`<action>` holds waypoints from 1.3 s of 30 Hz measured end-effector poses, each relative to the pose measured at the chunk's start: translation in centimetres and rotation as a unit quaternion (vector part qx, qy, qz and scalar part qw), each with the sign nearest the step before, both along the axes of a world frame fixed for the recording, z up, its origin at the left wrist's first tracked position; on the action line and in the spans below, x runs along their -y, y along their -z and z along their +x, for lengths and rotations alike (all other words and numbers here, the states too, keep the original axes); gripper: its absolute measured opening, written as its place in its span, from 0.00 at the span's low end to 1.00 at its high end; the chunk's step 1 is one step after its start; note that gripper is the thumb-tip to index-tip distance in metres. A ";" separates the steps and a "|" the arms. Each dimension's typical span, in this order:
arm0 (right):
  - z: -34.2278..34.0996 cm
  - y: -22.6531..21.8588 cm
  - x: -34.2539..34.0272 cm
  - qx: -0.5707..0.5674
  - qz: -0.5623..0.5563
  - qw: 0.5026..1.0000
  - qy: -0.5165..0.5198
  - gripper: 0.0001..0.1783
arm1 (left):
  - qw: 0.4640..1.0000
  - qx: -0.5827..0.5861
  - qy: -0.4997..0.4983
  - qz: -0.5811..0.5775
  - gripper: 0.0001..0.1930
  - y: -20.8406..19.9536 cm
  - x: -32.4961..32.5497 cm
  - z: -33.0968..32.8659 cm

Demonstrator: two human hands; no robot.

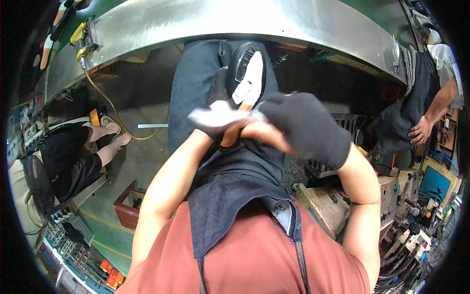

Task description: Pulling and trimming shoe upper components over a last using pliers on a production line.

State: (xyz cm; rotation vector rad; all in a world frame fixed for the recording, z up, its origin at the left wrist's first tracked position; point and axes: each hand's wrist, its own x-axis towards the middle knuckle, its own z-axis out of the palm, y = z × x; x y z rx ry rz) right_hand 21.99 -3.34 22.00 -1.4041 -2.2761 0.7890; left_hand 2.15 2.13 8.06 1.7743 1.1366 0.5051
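My left hand (218, 128), in a black glove, is closed round a long tan-and-white piece (252, 76) over my lap. Its white end points toward the bench; whether the tan part is wood cannot be told. My right hand (306, 125), in a black glove with the thumb bare, reaches across from the right. The fingers are bent in against a white strip-like piece (215, 116), blurred by motion, which lies across my left hand. Under the long piece is a black, ridged, shoe-like thing (243, 61). Both hands partly hide what is between them.
A metal bench (196, 19) spans the front, with a yellow-black power tool (81, 39) and its hose at the left. One person (63, 157) sits at left; another (416, 108) is at right. A red-brown box (128, 206) and machine parts (333, 206) flank me.
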 end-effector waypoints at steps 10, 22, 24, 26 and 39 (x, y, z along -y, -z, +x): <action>-1.1 2.8 0.6 0.015 0.089 0.987 -0.136 0.31 | 0.992 0.016 0.089 -0.083 0.66 1.1 -0.6 -2.8; -1.3 4.4 1.3 0.184 -0.005 0.982 0.049 0.29 | 0.990 0.086 0.108 -0.028 0.58 1.2 -0.6 -2.6; -1.7 4.4 1.9 0.194 0.033 0.980 -0.035 0.29 | 0.993 0.057 0.095 -0.044 0.63 1.0 -0.5 -2.6; -2.0 4.7 2.0 0.094 0.094 0.984 -0.120 0.30 | 0.995 0.035 0.081 -0.050 0.68 0.8 -0.4 -2.6; 3.5 8.8 7.7 -0.050 -0.258 0.936 0.235 0.22 | 0.979 0.084 -0.050 -0.180 0.25 3.2 -1.5 -2.0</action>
